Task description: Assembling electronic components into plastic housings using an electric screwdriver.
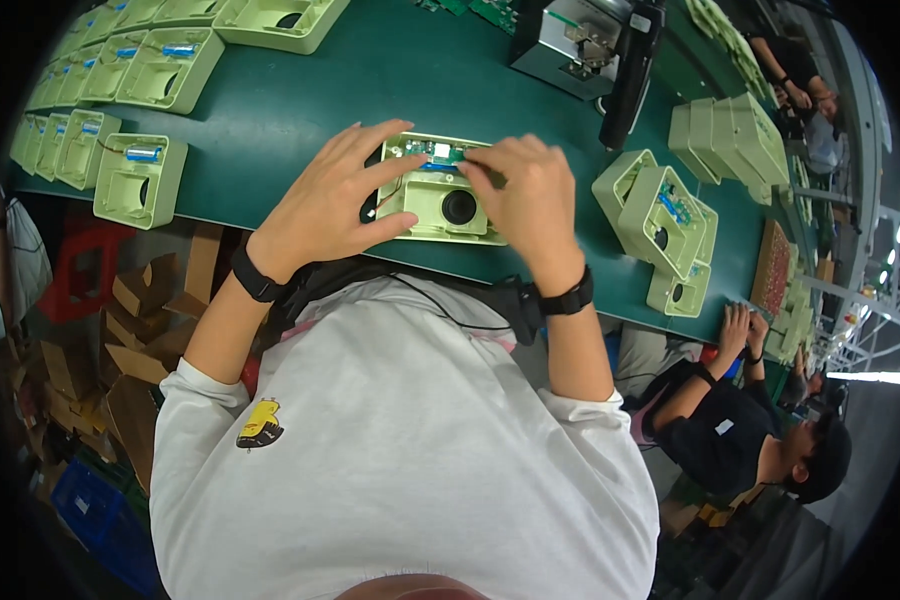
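Note:
A pale green plastic housing (pixel 427 226) lies on the green worktop in front of me, its open side up. Inside it are a round black speaker (pixel 459 207) and, along the far wall, a green circuit board (pixel 441 151) with a blue part just below it. My left hand (pixel 335 200) rests over the housing's left end with fingers spread. Its index fingertip touches the board's left side, and its thumb lies over the near part of the housing. At the board's right end, my right hand (pixel 532 190) has thumb and index finger closed on the board's edge.
Several green housings with blue cylindrical cells (pixel 142 154) stand in rows at the left. More housings (pixel 660 222) are stacked at the right, one holding a circuit board. A metal device with a black handle (pixel 630 75) stands far right. A co-worker (pixel 740 430) sits at the right.

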Available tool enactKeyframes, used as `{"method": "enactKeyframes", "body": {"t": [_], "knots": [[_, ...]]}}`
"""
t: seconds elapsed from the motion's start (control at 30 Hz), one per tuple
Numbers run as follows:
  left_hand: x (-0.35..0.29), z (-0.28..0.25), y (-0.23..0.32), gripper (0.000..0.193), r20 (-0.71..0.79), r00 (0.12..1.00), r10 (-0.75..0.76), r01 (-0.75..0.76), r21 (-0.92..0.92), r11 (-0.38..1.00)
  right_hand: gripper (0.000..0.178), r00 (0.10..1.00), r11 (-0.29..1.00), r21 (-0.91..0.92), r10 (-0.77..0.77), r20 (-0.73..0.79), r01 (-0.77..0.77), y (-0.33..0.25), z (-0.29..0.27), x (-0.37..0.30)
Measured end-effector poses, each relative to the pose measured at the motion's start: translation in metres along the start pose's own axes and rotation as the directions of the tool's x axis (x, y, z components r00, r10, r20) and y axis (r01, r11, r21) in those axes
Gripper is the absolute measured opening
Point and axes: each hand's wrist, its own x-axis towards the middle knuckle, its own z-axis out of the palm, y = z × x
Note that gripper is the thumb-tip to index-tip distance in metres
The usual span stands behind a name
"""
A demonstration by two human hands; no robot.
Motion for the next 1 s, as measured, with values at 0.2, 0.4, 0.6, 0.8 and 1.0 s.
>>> {"method": "enactKeyframes", "body": {"t": [0.2, 0.4, 0.6, 0.8, 1.0], "knots": [[0.030, -0.005, 0.003, 0.074, 0.064, 0.994, 0.094, -0.097, 0.052, 0.994, 0.033, 0.720, 0.954, -0.243, -0.043, -0.693, -0.176, 0.071, -0.039, 0.061], [0.086, 0.004, -0.010, 0.078, 0.103, 0.986, 0.128, -0.131, 0.026, 0.991, 0.044, 0.765, 0.871, 0.114, 0.477, -0.432, -0.478, 0.112, -0.028, 0.071], [0.124, 0.012, -0.019, 0.081, 0.141, 0.983, 0.119, -0.101, -0.125, 0.987, 0.029, 0.697, 0.784, 0.615, 0.395, -0.598, 0.084, 0.087, -0.093, 0.086], [0.124, 0.030, -0.032, 0.083, 0.062, 0.992, 0.112, -0.096, -0.213, 0.972, 0.025, 0.671, 0.480, 0.726, 0.321, -0.668, 0.493, 0.084, -0.094, 0.130], [0.124, 0.028, -0.034, 0.083, 0.060, 0.991, 0.116, -0.100, -0.220, 0.970, 0.025, 0.789, 0.565, 0.765, 0.297, -0.538, 0.309, 0.087, -0.076, 0.135]]}}
